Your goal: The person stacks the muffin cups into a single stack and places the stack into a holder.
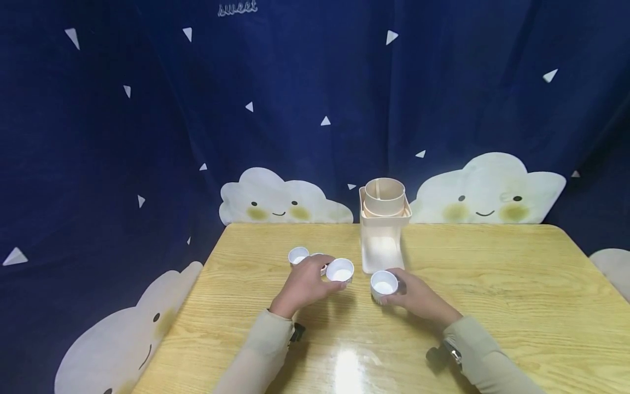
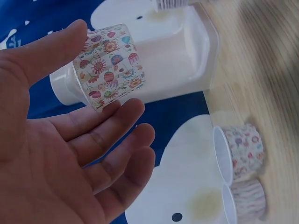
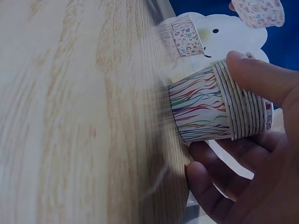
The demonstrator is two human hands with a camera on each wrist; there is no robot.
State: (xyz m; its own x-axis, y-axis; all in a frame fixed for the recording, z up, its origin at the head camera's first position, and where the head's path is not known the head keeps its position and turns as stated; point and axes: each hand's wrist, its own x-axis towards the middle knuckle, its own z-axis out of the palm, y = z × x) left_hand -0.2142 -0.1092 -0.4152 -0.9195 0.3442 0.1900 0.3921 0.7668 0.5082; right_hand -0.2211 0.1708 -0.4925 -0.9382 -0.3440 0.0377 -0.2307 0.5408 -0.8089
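My left hand (image 1: 307,282) pinches a single paper cup (image 2: 112,67) between thumb and fingers, raised above the table. Flowers and umbrellas in bright colours cover its outside, and its inside is white. To its right, my right hand (image 1: 418,295) grips a stack of nested paper cups (image 3: 201,109). The outermost cup of that stack bears wavy coloured stripes, and several rims show close together. Beyond my left hand, a patterned paper cup (image 2: 246,151) and a striped paper cup (image 2: 247,201) stand side by side on the table, partly hidden in the head view.
A cream-coloured stand (image 1: 383,253) with a round tube (image 1: 385,197) on top stands at the back edge of the wooden table (image 1: 492,295). Behind it hangs a dark blue curtain (image 1: 295,65) with white clouds and triangles.
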